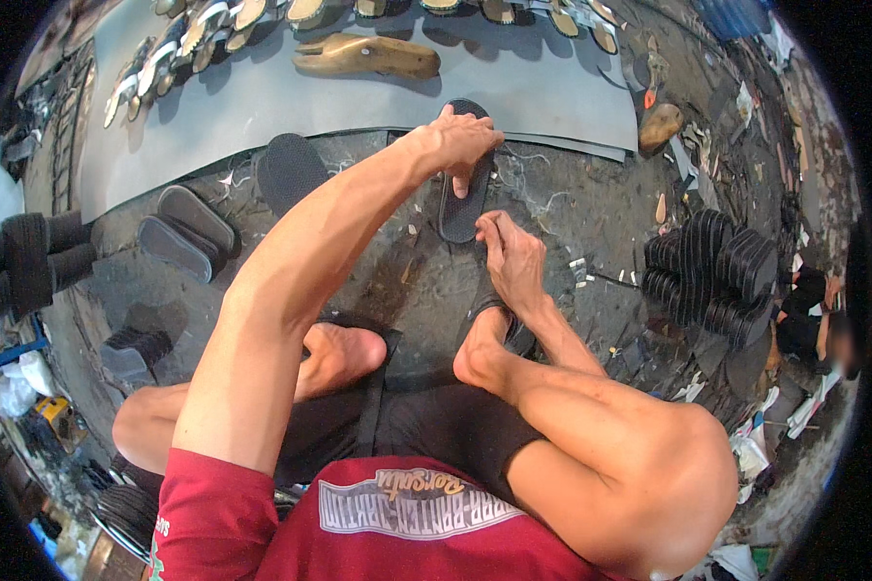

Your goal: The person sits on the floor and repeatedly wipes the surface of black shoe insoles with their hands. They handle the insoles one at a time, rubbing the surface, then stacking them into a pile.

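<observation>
Black, textured and rounded at both ends, a shoe sole (pixel 465 219) lies on the dark, worn floor (pixel 591 186) in front of the seated person, its far end reaching the near edge of a grey sheet (pixel 252 116). The left hand (pixel 463 143) lies over the far half of the sole, palm down, with the thumb spread away from the fingers and resting on the sole's face. The right hand (pixel 515 259) is at the near end, on the right side; its fingers are curled, the tips drawn close together at the sole's edge, and I cannot tell whether they pinch anything.

Just left of the left forearm lies another dark sole (pixel 289 172), partly hidden by the arm. Farther left, a pair of dark soles (pixel 186 234) with paler rims lies side by side, overlapping. Well to the right, striped black bundles of soles (pixel 709 271) are stacked on the floor.

On the grey sheet, a wooden shoe last (pixel 366 58) lies on its side, and beyond it runs a row of sandals (pixel 306 10) with pale insoles. A second wooden last (pixel 660 126) sits just past the sheet's right end. Small scraps and threads dot the floor around the sole, and two bare feet rest near the person's body.
</observation>
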`<state>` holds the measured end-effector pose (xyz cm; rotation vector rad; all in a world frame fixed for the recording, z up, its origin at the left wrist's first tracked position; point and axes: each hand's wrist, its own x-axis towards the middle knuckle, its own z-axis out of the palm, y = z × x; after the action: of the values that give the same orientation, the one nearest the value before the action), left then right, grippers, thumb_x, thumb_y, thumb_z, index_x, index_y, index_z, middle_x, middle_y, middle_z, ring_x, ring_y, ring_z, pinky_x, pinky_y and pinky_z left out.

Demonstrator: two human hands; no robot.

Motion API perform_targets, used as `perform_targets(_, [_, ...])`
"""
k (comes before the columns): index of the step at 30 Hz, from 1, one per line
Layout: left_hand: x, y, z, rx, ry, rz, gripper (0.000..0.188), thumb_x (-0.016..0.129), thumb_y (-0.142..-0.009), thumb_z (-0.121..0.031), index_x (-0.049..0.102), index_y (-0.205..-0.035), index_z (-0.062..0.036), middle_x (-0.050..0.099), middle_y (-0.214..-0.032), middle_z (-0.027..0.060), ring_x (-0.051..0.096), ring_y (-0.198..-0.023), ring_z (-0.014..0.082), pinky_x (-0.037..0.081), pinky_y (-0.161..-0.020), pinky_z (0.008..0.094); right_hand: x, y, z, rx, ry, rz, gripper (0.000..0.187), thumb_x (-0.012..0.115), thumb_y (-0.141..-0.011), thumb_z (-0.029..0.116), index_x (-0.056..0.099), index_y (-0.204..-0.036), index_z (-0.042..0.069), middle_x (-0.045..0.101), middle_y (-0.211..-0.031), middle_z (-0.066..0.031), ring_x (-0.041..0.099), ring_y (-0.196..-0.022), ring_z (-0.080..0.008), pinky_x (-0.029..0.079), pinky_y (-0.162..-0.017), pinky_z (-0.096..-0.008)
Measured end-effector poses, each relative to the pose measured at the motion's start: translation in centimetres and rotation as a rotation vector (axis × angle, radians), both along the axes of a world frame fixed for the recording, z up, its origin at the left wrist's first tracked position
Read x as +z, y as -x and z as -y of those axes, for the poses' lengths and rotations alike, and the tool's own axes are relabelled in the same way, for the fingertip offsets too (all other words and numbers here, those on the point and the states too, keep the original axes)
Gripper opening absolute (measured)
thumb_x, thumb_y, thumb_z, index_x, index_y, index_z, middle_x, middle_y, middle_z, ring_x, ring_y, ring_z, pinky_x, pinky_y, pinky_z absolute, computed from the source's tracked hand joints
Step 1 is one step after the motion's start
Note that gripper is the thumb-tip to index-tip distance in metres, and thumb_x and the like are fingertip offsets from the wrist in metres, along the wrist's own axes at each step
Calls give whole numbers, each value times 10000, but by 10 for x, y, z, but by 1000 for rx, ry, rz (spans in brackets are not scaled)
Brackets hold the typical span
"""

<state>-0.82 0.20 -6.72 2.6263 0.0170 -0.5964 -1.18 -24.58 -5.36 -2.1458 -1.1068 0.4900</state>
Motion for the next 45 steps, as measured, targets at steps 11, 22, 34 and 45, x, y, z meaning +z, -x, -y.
perform_targets(11, [0,10,0,34,-3,58,1035,1072,-581,-321,576,-1468,-123,598,-1408,84,575,-1392,367,490,-1044,659,-8,-5,7,30,-62,89,226,621,-1146,211,741,-1071,36,781,-836,-133,789,-743,-331,573,-649,-416])
perform_targets(22, [-14,76,42,529,94,510,879,971,-690,-240,577,-1462,-90,564,-1463,172,507,-1437,406,452,-1171,587,-21,-42,-22,-251,-77,-117,327,504,-1199,265,650,-1099,-10,685,-941,-162,701,-876,-363,554,-831,-460])
perform_targets(34, [-78,120,171,1094,497,800,1156,850,-793,-66,179,-1729,41,297,-1753,298,299,-1643,470,304,-1347,498,-48,-7,-60,-303,116,-17,814,933,-851,392,507,-1380,-55,696,-1111,-260,708,-1015,-404,559,-917,-511])
perform_targets(45, [-1,287,27,1809,-430,1109,918,721,-911,-119,276,-1675,127,357,-1707,341,336,-1619,458,223,-1368,507,-31,-39,-16,-438,-305,-750,626,818,-966,430,616,-1427,58,585,-969,56,576,-807,-66,467,-689,-262])
